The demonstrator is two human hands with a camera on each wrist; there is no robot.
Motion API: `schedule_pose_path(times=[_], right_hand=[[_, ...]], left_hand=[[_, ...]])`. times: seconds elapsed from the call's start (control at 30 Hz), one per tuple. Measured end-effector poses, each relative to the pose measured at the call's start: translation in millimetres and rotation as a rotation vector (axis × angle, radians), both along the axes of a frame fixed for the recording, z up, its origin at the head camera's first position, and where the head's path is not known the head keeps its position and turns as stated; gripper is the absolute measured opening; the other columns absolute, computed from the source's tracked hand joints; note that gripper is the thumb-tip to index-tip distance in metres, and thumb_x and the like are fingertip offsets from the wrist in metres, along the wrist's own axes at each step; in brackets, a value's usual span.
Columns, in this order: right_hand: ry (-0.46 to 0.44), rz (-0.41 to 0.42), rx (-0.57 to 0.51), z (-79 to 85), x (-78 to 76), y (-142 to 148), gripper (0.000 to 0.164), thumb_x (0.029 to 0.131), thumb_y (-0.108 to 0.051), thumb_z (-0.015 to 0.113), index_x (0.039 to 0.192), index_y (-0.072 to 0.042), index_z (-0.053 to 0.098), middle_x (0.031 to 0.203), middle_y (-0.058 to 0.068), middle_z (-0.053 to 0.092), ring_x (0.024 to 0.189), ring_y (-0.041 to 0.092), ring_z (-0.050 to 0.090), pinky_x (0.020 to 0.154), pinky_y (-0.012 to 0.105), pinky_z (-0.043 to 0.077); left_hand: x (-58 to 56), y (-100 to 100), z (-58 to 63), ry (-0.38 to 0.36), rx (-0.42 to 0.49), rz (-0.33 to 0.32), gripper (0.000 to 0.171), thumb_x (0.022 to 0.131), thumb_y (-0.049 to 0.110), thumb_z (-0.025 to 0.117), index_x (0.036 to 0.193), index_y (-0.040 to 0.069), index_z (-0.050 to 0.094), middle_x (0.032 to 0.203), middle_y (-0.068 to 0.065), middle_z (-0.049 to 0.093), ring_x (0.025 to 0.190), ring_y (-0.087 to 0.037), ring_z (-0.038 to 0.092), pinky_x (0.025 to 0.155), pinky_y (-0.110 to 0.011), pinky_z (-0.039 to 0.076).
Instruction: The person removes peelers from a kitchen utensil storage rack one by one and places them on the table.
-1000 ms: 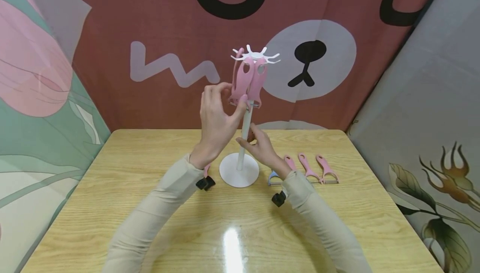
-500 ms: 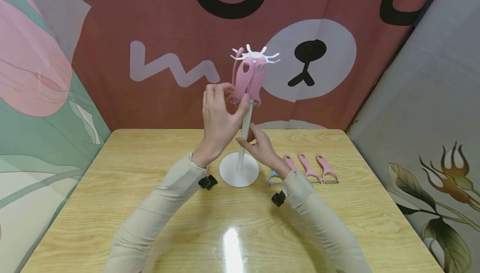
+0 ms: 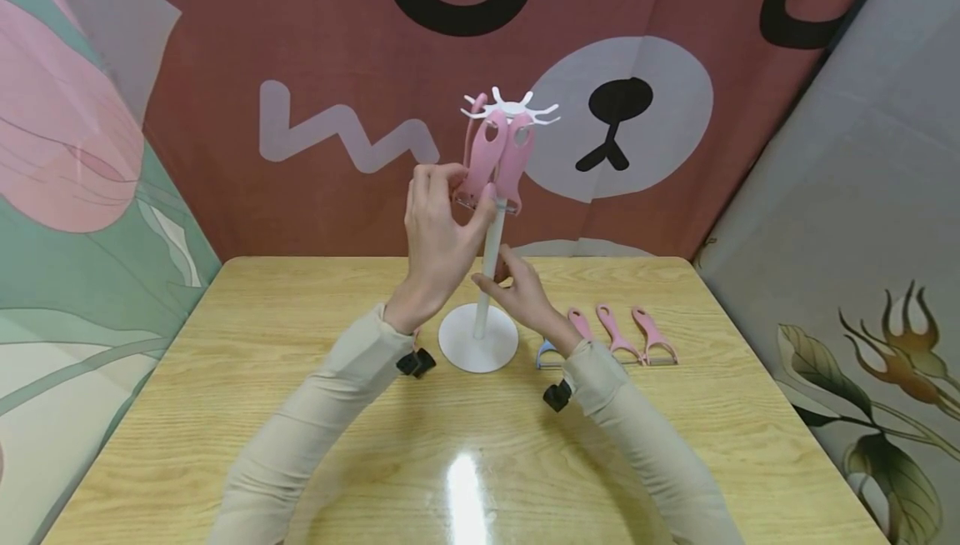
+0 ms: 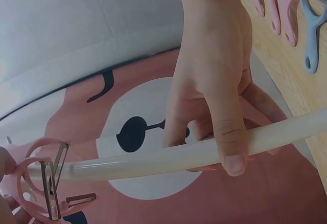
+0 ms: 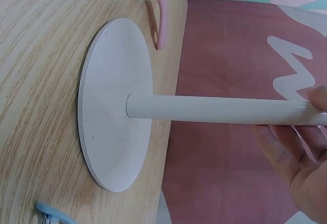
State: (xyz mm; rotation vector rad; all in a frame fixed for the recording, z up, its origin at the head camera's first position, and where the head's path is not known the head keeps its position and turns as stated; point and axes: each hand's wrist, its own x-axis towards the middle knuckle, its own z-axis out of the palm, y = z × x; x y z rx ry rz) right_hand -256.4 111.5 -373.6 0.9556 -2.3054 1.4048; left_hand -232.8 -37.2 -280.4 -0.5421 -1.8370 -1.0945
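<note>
A white stand [image 3: 480, 349] with a round base, a slim pole [image 5: 204, 110] and a ring of hooks [image 3: 512, 110] at its top stands mid-table. Three pink peelers hang from the hooks. My left hand [image 3: 438, 232] pinches the lower end of the front-left pink peeler [image 3: 487, 145], its thumb in front and fingers behind. Close beside it hangs another pink peeler [image 3: 517, 157]; the third, seen edge-on, is to the left. Lower down, my right hand [image 3: 525, 295] grips the pole between thumb and fingers. Metal peeler blades [image 4: 50, 191] show at the pole in the left wrist view.
On the table's right lie several pink peelers [image 3: 649, 337] and a blue peeler [image 3: 549, 353], partly behind my right wrist. Another pink peeler [image 5: 161, 17] lies left of the base, mostly hidden by my left wrist in the head view. A printed curtain [image 3: 337, 212] rises behind the table.
My left hand has shifted slightly right, staying at the lower end of the front-left peeler. My right hand and the stand hold their place.
</note>
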Motion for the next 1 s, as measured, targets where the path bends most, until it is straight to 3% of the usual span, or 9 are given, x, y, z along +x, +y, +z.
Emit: schedule_pose_path(times=[0.77, 1.0], right_hand=[[0.015, -0.009, 0.015, -1.5, 0.2, 0.9, 0.018, 0.090, 0.003, 0.069, 0.098, 0.006, 0.054, 0.074, 0.018, 0.056, 0.070, 0.030, 0.060, 0.065, 0.039, 0.050], [0.017, -0.001, 0.005, -0.8, -0.1, 0.3, 0.017, 0.090, 0.004, 0.069, 0.098, 0.006, 0.054, 0.074, 0.019, 0.056, 0.070, 0.032, 0.061, 0.066, 0.045, 0.051]], left_hand=[[2.8, -0.2, -0.5, 0.034, 0.017, -0.043, 0.031, 0.095, 0.020, 0.066, 0.114, -0.002, 0.057, 0.100, -0.014, 0.049, 0.088, -0.028, 0.051, 0.077, -0.037, 0.040], [2.8, 0.2, 0.0, 0.053, 0.024, -0.048, 0.031, 0.095, 0.020, 0.066, 0.114, -0.003, 0.056, 0.099, -0.015, 0.048, 0.087, -0.030, 0.050, 0.076, -0.036, 0.038]])
